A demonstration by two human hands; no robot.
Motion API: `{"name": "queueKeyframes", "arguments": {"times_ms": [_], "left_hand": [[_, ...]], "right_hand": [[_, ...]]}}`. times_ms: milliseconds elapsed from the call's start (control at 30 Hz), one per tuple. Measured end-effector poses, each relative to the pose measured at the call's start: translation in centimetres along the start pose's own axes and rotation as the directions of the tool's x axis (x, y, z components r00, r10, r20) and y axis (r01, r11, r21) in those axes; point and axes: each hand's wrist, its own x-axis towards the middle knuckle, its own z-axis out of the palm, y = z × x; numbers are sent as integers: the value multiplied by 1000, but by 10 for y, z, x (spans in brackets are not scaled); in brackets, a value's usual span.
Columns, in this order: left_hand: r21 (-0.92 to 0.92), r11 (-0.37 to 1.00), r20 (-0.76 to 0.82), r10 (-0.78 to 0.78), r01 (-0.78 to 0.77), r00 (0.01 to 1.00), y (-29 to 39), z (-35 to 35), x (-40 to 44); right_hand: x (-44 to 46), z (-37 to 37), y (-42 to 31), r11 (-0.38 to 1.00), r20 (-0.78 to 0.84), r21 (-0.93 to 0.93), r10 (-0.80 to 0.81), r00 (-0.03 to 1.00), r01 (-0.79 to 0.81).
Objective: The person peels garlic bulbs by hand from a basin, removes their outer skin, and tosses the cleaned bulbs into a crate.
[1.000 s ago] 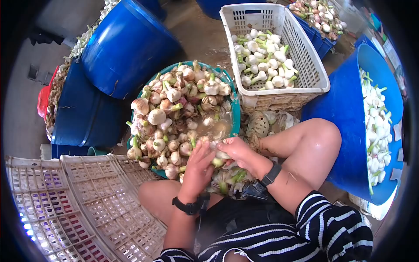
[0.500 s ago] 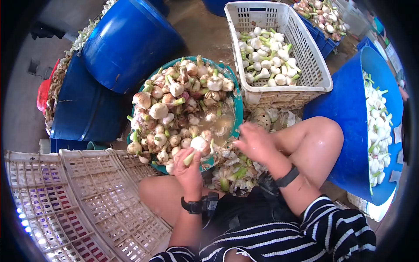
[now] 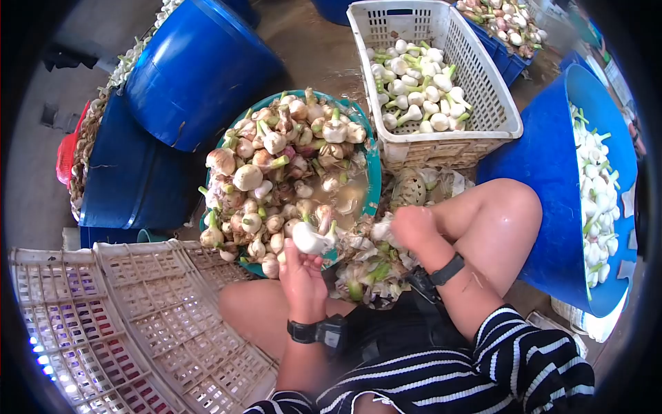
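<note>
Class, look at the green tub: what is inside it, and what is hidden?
The green tub holds a heap of unpeeled garlic, with cloudy water showing at one side. The heap and murky water cover the bottom, so what lies there cannot be seen.

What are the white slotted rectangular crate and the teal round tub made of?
White slotted rectangular crate: probably moulded plastic, dull and stained; regular slots and a thick rounded rim suggest it.
Teal round tub: likely plastic, smooth, solid-coloured rim; mostly hidden under bulbs, so less certain.
</note>
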Motion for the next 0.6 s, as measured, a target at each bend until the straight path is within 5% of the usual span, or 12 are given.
{"name": "queueKeyframes", "arguments": {"times_ms": [67,133,167,200,233,267,300,333,367,500,533,600], "left_hand": [[13,1000,-11,-21,21,1000,2,-8,7],[39,998,-25,-48,49,999,-4,-13,12],[41,998,-19,-52,53,998,-6,-9,10],[122,992,3,-28,27,1000,-8,-3,6],[202,979,24,-4,-1,1000,-9,0,3],[149,987,32,-60,55,998,-9,-3,5],[150,987,29,-60,55,998,-8,-9,10],[7,988,61,-154,154,986,-5,-17,17],[-137,958,106,-238,251,965,-4,-26,25],[-48,998,321,-13,30,947,15,19,19],[-166,984,639,52,71,768,23,35,16],[-182,973,830,229,-140,509,51,81,-10]], "right_hand": [[-4,-9,0,991,-16,123,51,999,-49],[-18,-37,-35,862,-33,465,-213,976,204],[-17,-30,-51,750,27,646,-210,977,143],[-20,-22,-62,713,-187,597,-321,929,367],[-16,-19,-63,715,-186,596,-318,930,364],[-13,-13,-64,277,46,960,-321,946,47],[-7,-6,-65,-231,231,904,-440,868,-358],[3,-3,-55,-641,236,399,-620,749,-656],[5,1,-45,-740,154,528,-399,904,-416],[14,27,-40,-459,387,783,-170,906,-420],[21,55,-51,-442,390,773,-236,890,-456],[38,96,-74,-424,387,764,-300,872,-485]]}}
